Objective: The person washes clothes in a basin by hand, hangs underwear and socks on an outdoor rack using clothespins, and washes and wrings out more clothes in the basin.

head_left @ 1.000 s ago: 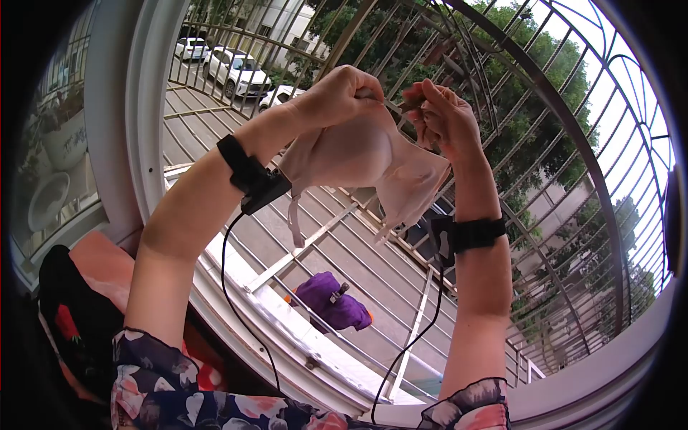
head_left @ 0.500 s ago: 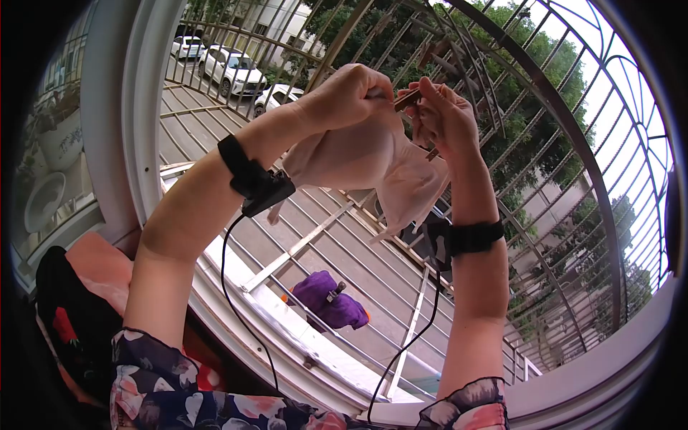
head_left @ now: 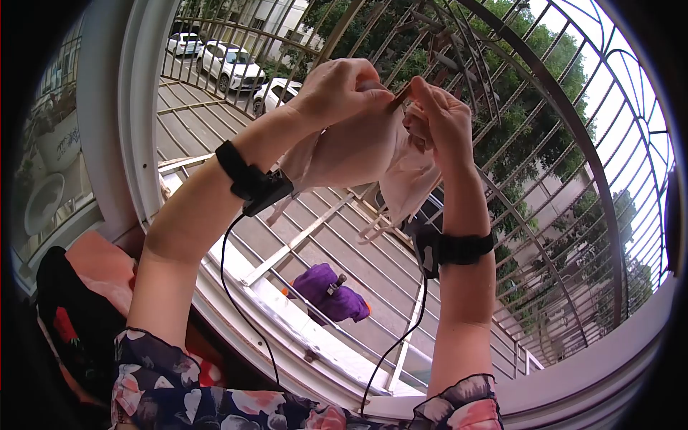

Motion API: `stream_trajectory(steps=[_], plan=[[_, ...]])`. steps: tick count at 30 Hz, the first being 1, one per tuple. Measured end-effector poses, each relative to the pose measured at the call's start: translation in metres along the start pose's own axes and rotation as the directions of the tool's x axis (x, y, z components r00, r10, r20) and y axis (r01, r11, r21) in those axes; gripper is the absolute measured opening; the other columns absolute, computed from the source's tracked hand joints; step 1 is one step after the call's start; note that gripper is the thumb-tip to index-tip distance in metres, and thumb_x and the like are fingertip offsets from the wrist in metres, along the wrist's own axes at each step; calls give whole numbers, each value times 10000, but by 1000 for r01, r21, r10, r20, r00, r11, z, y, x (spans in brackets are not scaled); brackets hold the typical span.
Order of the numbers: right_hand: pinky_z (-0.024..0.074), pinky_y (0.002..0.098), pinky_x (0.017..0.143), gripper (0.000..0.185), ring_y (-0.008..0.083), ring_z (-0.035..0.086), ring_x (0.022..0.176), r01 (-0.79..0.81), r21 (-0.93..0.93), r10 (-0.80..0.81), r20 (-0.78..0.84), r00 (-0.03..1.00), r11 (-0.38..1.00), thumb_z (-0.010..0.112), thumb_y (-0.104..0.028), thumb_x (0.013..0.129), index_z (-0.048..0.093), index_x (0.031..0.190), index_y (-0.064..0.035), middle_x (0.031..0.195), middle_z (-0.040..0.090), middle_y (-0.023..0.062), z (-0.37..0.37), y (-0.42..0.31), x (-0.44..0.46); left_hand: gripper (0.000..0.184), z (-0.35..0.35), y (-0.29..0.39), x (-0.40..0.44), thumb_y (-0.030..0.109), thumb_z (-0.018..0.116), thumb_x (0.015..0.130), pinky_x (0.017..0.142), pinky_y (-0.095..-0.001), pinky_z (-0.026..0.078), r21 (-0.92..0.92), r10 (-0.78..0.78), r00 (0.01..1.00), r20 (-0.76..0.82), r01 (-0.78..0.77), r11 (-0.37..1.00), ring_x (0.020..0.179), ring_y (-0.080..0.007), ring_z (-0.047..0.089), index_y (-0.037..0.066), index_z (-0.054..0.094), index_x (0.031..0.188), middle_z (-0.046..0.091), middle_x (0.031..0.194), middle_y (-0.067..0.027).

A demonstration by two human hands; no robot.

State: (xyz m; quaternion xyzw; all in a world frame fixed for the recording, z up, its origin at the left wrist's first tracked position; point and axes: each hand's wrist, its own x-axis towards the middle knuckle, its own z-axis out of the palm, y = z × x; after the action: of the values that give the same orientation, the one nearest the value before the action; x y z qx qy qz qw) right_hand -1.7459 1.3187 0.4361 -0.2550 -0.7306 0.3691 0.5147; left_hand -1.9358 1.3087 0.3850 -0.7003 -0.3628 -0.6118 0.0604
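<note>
A pale pink bra (head_left: pixel 351 154) hangs in the air beyond the window sill, its cups side by side and its straps dangling. My left hand (head_left: pixel 342 89) is closed on the upper edge of the nearer-left cup. Just right of it, my right hand (head_left: pixel 441 118) pinches a brown clothespin (head_left: pixel 400 98), whose tip is at the bra's top edge. Whether the pin's jaws grip the fabric cannot be made out. Dark clips on a hanging rack (head_left: pixel 459 68) are just above and behind my right hand.
A metal window cage (head_left: pixel 580 136) surrounds the space ahead. Below lies a purple cloth (head_left: pixel 330 292) with a clip on its bars. The white window frame (head_left: pixel 147 107) stands at left, with black and pink fabric (head_left: pixel 72 308) beside it. Cables hang from both wrist straps.
My right hand has moved slightly left, and the brown clothespin now meets the bra's edge by my left hand. The right cup has shifted left and folded somewhat.
</note>
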Motion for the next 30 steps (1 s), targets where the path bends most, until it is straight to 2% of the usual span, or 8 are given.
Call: stream_trajectory(steps=[2,4,8,12,14,21,25,30], plan=[[319,248,324,320,89,418,364,54,-58,-62,-145,987,997,623,-282,932,607,903,37,617,570,104,2,2,-16,222,1,1,-17,207,691,862,808,-301,481,49,67,986,-153,-60,997,919,-143,589,22,643,977,630,915,-77],[310,262,321,380,106,419,357,37,259,28,-245,969,965,600,-327,942,581,979,50,616,539,99,9,2,-43,294,0,17,-45,255,694,865,865,-340,476,-7,99,923,-371,-109,994,996,-197,583,30,630,1043,625,1033,-100],[304,277,312,437,117,401,350,70,168,-16,-299,954,983,572,-381,947,549,1000,52,608,517,93,16,43,-73,498,27,55,-117,367,580,945,904,-289,460,-711,-443,859,255,477,516,1001,-128,570,-20,500,1249,600,1073,-99],[442,279,450,459,133,545,505,83,224,-37,-202,979,971,447,-395,1003,582,1011,44,761,606,139,27,84,-104,572,61,51,-152,437,498,971,894,-282,478,-828,-447,804,391,520,211,1065,-128,560,31,393,1360,553,1183,-84],[503,287,681,405,182,626,737,361,-120,-376,-134,917,925,433,-327,1018,606,969,37,921,638,155,44,108,-110,419,64,70,-157,423,507,973,694,-249,513,-894,-436,781,448,409,-186,845,-76,593,125,461,1264,565,1091,4],[357,423,1022,492,379,516,1168,382,-551,-339,183,923,742,305,-372,1026,638,1141,-28,1278,551,199,47,105,-131,217,56,59,-196,241,543,967,748,-290,564,-896,-566,700,435,397,-198,822,-86,633,100,559,1131,625,941,-8],[451,191,573,641,70,587,586,25,-175,-14,60,998,984,327,-491,1015,621,1129,66,798,662,53,54,113,-145,139,35,53,-215,125,581,921,815,-393,579,-931,-670,648,362,284,-228,881,-156,662,97,607,1055,647,954,-26],[382,162,491,468,47,526,546,-36,133,30,50,998,990,472,-360,1000,681,988,59,683,628,40,75,112,-165,117,35,53,-228,158,569,945,763,-393,566,-977,-854,500,143,211,-41,937,-168,644,124,588,1056,621,1026,-3]])
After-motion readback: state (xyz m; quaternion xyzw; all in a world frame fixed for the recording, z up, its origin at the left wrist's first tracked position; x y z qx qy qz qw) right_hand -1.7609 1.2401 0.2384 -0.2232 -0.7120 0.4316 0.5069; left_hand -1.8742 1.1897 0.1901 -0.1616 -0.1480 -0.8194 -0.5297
